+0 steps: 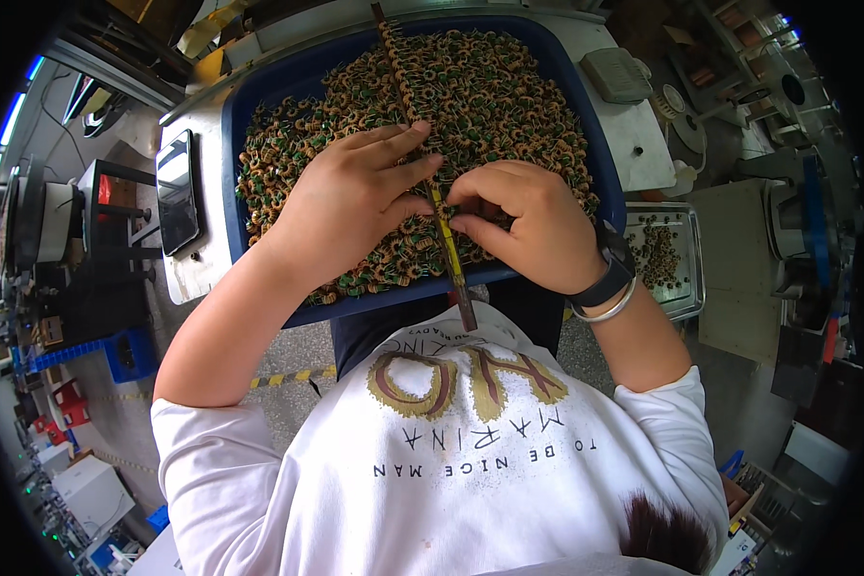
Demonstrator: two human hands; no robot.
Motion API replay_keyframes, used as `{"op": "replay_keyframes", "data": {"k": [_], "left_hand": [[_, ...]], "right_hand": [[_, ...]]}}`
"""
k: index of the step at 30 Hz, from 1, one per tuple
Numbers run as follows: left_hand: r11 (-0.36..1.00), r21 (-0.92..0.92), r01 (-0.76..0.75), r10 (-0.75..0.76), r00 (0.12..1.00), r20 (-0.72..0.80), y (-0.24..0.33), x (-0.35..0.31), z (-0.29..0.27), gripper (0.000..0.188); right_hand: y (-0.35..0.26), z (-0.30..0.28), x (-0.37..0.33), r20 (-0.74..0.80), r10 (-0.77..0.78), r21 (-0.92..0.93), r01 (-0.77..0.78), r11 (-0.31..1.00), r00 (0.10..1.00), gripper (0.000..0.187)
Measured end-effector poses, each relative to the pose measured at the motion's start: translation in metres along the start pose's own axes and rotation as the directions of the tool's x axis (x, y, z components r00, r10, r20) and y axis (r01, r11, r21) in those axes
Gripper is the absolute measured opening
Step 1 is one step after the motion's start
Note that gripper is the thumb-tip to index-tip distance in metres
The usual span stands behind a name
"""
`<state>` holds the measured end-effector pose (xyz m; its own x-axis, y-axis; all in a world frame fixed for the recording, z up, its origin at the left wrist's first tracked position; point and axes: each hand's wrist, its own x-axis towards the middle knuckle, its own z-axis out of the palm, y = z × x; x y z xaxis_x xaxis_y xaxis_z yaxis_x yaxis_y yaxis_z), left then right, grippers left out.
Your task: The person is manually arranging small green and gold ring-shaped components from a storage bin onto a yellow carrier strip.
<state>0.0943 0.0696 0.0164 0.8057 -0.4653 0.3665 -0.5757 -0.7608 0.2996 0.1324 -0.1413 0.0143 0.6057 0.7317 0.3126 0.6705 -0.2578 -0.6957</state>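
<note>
A long narrow bar, brown with a yellow stretch, lies across a blue tray, its near end reaching over the rim toward my shirt. Small copper-wound ring coils with wire leads sit in a row along its far part. My left hand lies over the bar from the left, fingertips and thumb against it. On the other side, my right hand pinches a small ring coil at the bar's edge, mostly hidden by the fingers. Loose copper and green coils fill the tray.
A black flat-screened device lies left of the tray on the white table. A metal tray with scattered small parts stands at the right. Beyond the blue tray's right side sits a grey box.
</note>
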Motion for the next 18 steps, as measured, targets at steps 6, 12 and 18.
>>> {"op": "replay_keyframes", "data": {"k": [6, 12, 18], "left_hand": [[0.999, -0.032, 0.020, -0.020, 1.000, 0.019, 0.000, 0.000, -0.002, 0.043], [0.911, -0.038, 0.411, -0.413, 0.904, -0.110, -0.017, 0.002, -0.021, 0.051], [0.859, 0.252, 0.445, -0.494, 0.850, 0.184, -0.078, -0.009, -0.034, 0.033]], "right_hand": [[0.011, 0.006, 0.007, -0.126, -0.109, -0.127, 0.093, 0.988, 0.986, 0.012], [0.022, -0.036, 0.013, -0.143, 0.112, -0.061, -0.122, 0.991, 0.983, 0.017], [0.084, -0.066, 0.015, -0.118, -0.113, -0.670, 0.005, 0.742, 0.987, 0.017]]}}
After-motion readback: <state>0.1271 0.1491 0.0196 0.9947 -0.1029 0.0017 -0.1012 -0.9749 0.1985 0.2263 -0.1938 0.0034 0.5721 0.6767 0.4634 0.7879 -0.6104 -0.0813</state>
